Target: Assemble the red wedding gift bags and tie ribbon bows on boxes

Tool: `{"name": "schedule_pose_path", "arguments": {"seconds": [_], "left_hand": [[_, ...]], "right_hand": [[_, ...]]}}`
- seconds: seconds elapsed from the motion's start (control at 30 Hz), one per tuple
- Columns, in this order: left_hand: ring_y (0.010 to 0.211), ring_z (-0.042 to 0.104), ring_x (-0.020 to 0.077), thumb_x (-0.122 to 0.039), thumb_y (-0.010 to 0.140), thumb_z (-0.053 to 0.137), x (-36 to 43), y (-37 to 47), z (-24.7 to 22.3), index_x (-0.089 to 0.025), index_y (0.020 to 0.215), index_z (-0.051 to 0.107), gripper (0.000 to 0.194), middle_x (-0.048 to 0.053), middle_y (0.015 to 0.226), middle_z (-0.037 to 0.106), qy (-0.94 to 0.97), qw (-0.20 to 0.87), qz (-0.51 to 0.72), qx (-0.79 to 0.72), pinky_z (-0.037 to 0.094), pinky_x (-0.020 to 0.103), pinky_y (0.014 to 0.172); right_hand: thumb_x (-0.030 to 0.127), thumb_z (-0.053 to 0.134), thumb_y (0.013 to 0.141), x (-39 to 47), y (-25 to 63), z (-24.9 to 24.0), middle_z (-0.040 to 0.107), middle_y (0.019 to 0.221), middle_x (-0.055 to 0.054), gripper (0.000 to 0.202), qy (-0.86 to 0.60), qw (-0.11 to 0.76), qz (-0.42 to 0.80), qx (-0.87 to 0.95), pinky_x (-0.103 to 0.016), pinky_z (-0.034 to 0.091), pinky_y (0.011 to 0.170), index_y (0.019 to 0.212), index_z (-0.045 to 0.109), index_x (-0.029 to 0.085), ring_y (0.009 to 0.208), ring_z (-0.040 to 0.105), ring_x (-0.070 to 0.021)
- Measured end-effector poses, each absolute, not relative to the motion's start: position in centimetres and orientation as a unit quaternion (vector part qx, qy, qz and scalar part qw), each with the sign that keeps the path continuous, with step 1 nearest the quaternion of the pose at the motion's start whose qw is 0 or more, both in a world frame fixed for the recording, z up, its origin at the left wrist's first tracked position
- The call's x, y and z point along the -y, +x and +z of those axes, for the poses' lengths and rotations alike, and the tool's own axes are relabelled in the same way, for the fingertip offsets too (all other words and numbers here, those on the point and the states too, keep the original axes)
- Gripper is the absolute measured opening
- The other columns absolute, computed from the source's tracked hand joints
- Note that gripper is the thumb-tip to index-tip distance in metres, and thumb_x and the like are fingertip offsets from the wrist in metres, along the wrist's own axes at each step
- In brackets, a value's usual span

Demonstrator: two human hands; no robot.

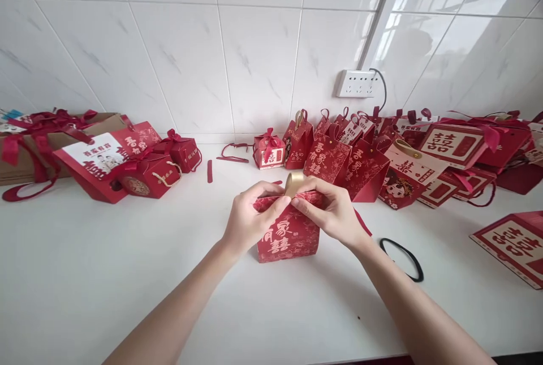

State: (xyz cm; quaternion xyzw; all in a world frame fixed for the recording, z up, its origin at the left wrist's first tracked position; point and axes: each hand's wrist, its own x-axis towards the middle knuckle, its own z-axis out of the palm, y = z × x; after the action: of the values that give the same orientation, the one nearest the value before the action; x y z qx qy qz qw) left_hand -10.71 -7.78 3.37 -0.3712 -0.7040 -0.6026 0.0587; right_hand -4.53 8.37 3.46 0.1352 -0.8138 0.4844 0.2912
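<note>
At the surface's (85, 274) middle, the left hand (250, 213) and the right hand (334, 209) are pinching together the top of one red box (288, 240), beside one gold loop (292, 183). It seems light, stiff card, easily dented; the top fold suits holding. One black band (418, 273) lies rightward. Near the back left corner sit three similar boxes (146, 177); the back right pile (449, 145) overlaps too much for counting.

The left hand (254, 215) and right hand (333, 212) hide the upper corners of the red box (292, 243). The view's right edge cuts off a second box (515, 246), its left edge a brown package (19, 157); one dark speck (358, 318) is too small to identify.
</note>
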Motion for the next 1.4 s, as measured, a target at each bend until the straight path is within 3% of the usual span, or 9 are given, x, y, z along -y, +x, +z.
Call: {"name": "schedule_pose_path", "arguments": {"seconds": [0.27, 0.6, 0.83, 1.0, 1.23, 1.4], "left_hand": [[0.062, 0.063, 0.0117, -0.025, 0.077, 0.062, 7.57, -10.32, 2.98, -0.019, 0.067, 0.059, 0.012, -0.002, 0.067, 0.068, -0.387, 0.096, -0.587, 0.705, 0.052, 0.022, 0.063], [0.059, 0.06, 0.0098, -0.026, 0.077, 0.062, 7.37, -10.12, 3.07, -0.019, 0.066, 0.056, 0.014, -0.004, 0.063, 0.064, -0.388, 0.126, -0.558, 0.723, 0.05, 0.02, 0.061], [0.066, 0.062, 0.0127, -0.027, 0.079, 0.058, 7.69, -10.25, 3.01, -0.018, 0.089, 0.063, 0.014, 0.0, 0.072, 0.067, -0.427, 0.089, -0.572, 0.695, 0.051, 0.022, 0.06], [0.059, 0.059, 0.0112, -0.026, 0.08, 0.057, 7.63, -10.27, 3.06, -0.019, 0.073, 0.061, 0.011, -0.001, 0.067, 0.065, -0.407, 0.1, -0.552, 0.721, 0.049, 0.022, 0.058], [0.051, 0.052, 0.009, -0.029, 0.08, 0.058, 7.67, -10.47, 2.85, -0.02, 0.071, 0.058, 0.014, -0.004, 0.057, 0.058, -0.406, 0.097, -0.55, 0.724, 0.045, 0.02, 0.051], [0.066, 0.062, 0.0123, -0.033, 0.079, 0.061, 7.6, -10.32, 3.06, -0.019, 0.083, 0.064, 0.014, 0.0, 0.076, 0.068, -0.409, 0.088, -0.568, 0.709, 0.05, 0.022, 0.061]], "right_hand": [[0.021, 0.06, 0.079, -8.11, -4.31, 2.85, 0.061, 0.068, 0.001, 0.009, 0.145, 0.311, 0.491, 0.801, -0.022, 0.044, 0.055, 0.071, 0.06, 0.019, 0.059, 0.055, -0.0102], [0.018, 0.059, 0.081, -8.37, -3.84, 3.12, 0.061, 0.071, 0.001, 0.009, 0.152, 0.313, 0.452, 0.821, -0.023, 0.044, 0.059, 0.071, 0.059, 0.02, 0.063, 0.055, -0.01], [0.021, 0.056, 0.084, -8.36, -3.89, 2.76, 0.061, 0.076, 0.001, 0.01, 0.149, 0.315, 0.445, 0.825, -0.024, 0.045, 0.061, 0.074, 0.058, 0.02, 0.067, 0.057, -0.0112], [0.022, 0.057, 0.083, -8.36, -3.88, 2.77, 0.063, 0.077, 0.0, 0.007, 0.145, 0.311, 0.451, 0.824, -0.024, 0.046, 0.061, 0.076, 0.058, 0.02, 0.068, 0.058, -0.012], [0.023, 0.056, 0.083, -8.29, -3.76, 2.9, 0.064, 0.076, 0.0, 0.007, 0.136, 0.307, 0.445, 0.83, -0.023, 0.046, 0.061, 0.078, 0.059, 0.02, 0.067, 0.059, -0.0123], [0.022, 0.056, 0.083, -8.27, -3.74, 2.99, 0.063, 0.078, 0.0, 0.006, 0.139, 0.305, 0.447, 0.829, -0.023, 0.046, 0.063, 0.078, 0.059, 0.02, 0.069, 0.059, -0.0117]]}}
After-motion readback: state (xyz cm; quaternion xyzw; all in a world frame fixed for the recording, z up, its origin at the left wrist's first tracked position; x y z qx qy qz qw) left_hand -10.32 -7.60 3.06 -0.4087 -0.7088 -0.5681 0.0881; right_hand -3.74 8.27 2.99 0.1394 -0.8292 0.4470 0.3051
